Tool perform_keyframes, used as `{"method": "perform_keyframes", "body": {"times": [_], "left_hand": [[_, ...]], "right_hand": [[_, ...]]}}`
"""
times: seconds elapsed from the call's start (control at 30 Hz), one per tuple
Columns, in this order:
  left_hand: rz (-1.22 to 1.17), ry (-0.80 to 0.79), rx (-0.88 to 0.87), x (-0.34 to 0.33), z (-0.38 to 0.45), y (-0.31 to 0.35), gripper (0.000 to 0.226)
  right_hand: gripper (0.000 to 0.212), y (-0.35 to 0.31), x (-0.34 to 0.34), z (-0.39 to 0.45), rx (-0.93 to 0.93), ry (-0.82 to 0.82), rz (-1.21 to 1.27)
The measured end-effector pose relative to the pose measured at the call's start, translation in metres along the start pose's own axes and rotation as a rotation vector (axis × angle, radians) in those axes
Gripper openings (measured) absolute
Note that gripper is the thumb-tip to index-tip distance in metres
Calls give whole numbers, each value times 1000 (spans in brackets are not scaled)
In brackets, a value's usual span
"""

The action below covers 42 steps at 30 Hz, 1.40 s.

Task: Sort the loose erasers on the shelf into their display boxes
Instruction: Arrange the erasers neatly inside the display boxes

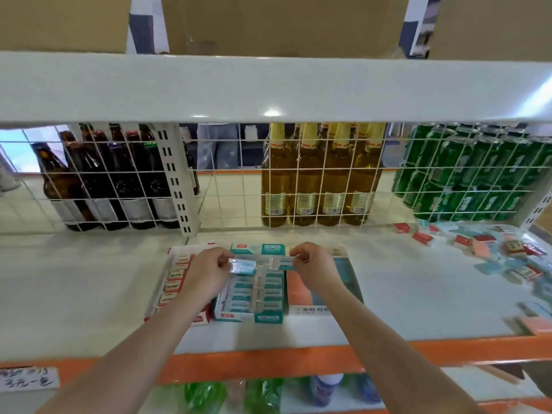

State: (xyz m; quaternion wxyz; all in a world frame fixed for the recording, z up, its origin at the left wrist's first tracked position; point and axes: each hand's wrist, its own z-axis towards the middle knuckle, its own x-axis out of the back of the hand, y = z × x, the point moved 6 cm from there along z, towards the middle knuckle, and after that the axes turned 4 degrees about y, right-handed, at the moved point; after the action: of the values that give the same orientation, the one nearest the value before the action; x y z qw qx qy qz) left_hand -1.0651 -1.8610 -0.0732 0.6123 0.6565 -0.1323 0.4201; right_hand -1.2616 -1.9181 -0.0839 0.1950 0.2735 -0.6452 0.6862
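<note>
The left hand (pixel 209 268) pinches a teal eraser (pixel 243 267) and the right hand (pixel 313 264) another eraser (pixel 282 262), both over the middle box (pixel 254 315); they look light, stiff, slick-wrapped; end pinches suit; loose erasers (pixel 490 252) lie far right on the shelf (pixel 403 294).

1. The shelf (pixel 89 279) is seen white, its front edge orange;
2. The middle display box (pixel 239 316), centre frame, is teal and white;
3. Red-and-white, blue and pink loose erasers (pixel 484 249) are scattered at right;
4. Brown bottles (pixel 98 180), amber bottles (pixel 316 180) and green cans (pixel 466 174) are ranged behind a white wire grid (pixel 227 204).
</note>
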Motion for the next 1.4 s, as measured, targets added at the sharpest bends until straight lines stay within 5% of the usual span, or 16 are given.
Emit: {"method": "perform_keyframes", "body": {"times": [0.6,1.03,1.4], "left_hand": [[137,25,-91,-23,43,-7,21],[414,-260,-410,-38,30,6,25],[442,-319,-375,-43,27,12,21]], "right_hand": [[21,-11,-31,30,54,-34,-153],[18,-22,-47,31,309,-186,-652],[23,-20,-40,31,338,-190,-612]]}}
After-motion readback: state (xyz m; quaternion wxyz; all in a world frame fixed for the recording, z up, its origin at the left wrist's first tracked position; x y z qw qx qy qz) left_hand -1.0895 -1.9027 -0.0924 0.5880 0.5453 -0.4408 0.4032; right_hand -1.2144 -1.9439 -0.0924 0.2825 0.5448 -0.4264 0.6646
